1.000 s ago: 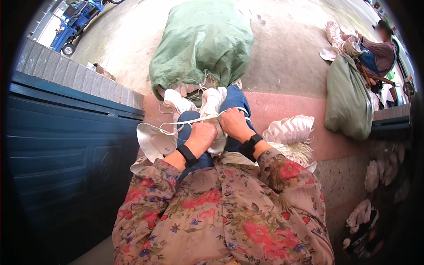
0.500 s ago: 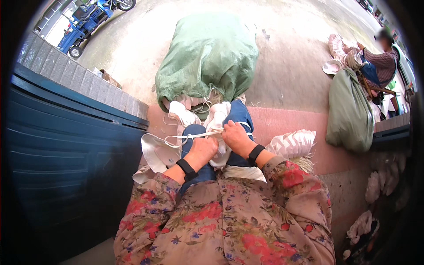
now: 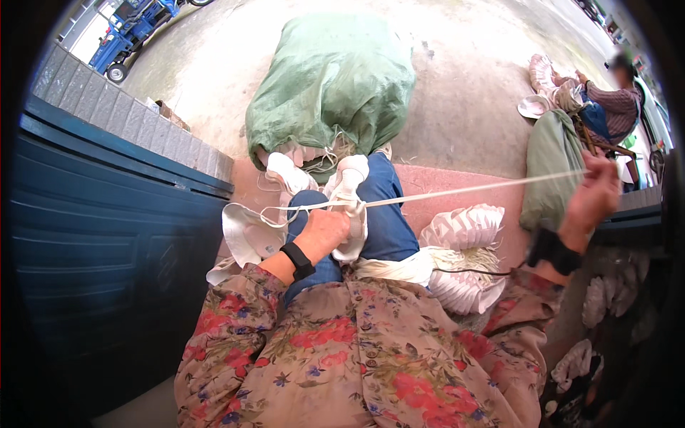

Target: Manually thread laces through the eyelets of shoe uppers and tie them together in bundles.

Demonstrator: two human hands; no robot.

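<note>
Leftmost, just beyond the left edge of my lap (image 3: pixel 391 232), another shoe (image 3: pixel 246 232), white too, lies beside my thigh, its opening facing up. A slack lace end (image 3: pixel 314 207) loops over my left knee and runs in to the white shoe (image 3: pixel 350 210) I am working on. My left hand (image 3: pixel 330 227), the nearer one by far, is curled in against that shoe's left flank and grasps it; my fingertips are hidden, so I cannot tell whether any lace is pinned beneath them.

The shoe sits between my thighs, around the middle of the lap, its long axis pointing away from me toward the knees, its far end near the green sack (image 3: pixel 328 93). From its middle the taut lace (image 3: pixel 471 190) goes off almost square to that axis, rightward and slightly away from me, across my right thigh and out past the lap's right edge. Below that line, off the same edge, rest a bundle of white shoe parts (image 3: pixel 464 227) and a hank of pale strands (image 3: pixel 399 269). At the far right my right hand (image 3: pixel 598 187), a little blurred, is clenched on the lace, well apart from the shoe.
</note>
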